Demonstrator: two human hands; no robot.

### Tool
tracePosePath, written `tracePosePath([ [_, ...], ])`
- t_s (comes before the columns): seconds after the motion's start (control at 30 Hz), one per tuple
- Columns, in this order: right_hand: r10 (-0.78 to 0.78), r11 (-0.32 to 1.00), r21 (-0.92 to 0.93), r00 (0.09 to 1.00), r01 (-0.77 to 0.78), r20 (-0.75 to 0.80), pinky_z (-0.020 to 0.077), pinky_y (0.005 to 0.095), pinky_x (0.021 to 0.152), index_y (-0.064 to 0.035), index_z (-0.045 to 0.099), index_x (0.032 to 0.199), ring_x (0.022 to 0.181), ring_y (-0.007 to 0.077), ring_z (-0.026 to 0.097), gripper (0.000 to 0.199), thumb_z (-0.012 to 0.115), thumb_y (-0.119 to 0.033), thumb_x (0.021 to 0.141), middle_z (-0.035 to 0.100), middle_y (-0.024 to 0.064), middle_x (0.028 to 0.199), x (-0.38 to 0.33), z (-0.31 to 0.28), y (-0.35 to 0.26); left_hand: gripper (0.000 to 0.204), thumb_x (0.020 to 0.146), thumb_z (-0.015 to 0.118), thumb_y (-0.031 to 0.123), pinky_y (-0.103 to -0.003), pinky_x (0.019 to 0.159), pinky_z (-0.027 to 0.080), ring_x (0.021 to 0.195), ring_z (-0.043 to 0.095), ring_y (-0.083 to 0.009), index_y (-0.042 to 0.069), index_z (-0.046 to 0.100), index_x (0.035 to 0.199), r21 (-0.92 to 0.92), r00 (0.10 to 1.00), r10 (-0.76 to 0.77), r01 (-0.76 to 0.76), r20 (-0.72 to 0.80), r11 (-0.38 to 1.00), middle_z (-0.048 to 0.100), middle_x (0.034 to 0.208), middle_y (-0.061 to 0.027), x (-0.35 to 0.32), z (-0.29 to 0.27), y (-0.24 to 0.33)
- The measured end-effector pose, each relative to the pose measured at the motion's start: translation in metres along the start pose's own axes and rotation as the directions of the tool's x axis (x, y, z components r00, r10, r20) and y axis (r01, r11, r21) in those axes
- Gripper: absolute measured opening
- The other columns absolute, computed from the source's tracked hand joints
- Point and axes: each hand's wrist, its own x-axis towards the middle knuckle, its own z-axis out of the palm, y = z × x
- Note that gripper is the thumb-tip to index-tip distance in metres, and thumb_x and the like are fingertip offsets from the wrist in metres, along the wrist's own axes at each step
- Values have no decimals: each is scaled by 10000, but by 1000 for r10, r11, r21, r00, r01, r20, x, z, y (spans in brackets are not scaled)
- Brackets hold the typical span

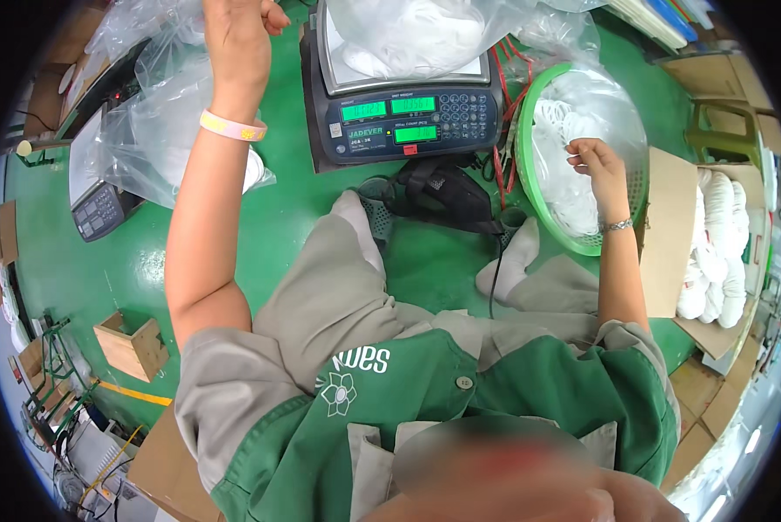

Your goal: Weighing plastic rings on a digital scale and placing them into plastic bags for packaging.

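My left hand (241, 19) reaches to the top edge, partly cut off. The fingers that show are curled, and whatever they may hold is out of view. A pink and yellow band circles that wrist. Over a round green plastic basket (529, 165) my right hand (597, 165) is closed in a pinch; I cannot make out what is in it. White looped cords (564, 130) lie in the basket's clear plastic liner. Between my hands stands a counting scale (408, 122) with lit green displays. A clear bag of white cords (416, 39) rests on its pan.
A second scale (103, 209) and a clear plastic bag (160, 130) are at left. Red straps (500, 165) hang beside the basket. A black bag (447, 196) lies between my feet. At right, a cardboard box (664, 230) holds white bundles (712, 252). A wooden box (131, 345) sits lower left.
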Motion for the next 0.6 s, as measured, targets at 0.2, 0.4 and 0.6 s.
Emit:
tracePosePath([
  [0.2, 320, 872, -462, 903, -161, 288, 479, 277, 628, 1, 628, 865, 669, 142, 592, 200, 517, -123, 754, 639, 80, 806, 25, -14, 99, 567, 896, 420, 308, -173, 468, 368, 515, 447, -51, 68, 214, 1366, -23, 999, 28, -27, 16, 999, 416, 1287, -179, 1, 7, -8],
  [0.4, 553, 293, -932, 833, -212, -16, 481, 357, 756, -79, 585, 1036, 865, 271, 614, 308, 465, -142, 759, 616, 188, 960, 53, -9, 192, 562, 890, 433, 134, -230, 547, 399, 553, 472, -95, -32, 139, 1340, -37, 997, -8, 11, 75, 999, 414, 1284, -213, 2, -8, -23],
  [0.6, 464, 826, -203, 838, -527, -287, 442, 383, 854, -220, 233, 1356, 1020, 319, 554, 724, 545, -89, 715, 498, 219, 1185, 86, -8, 143, 578, 866, 493, 146, -204, 515, 406, 542, 489, -68, -43, 198, 1326, -34, 996, -33, 36, 79, 999, 437, 1252, -224, 0, -6, -34],
])
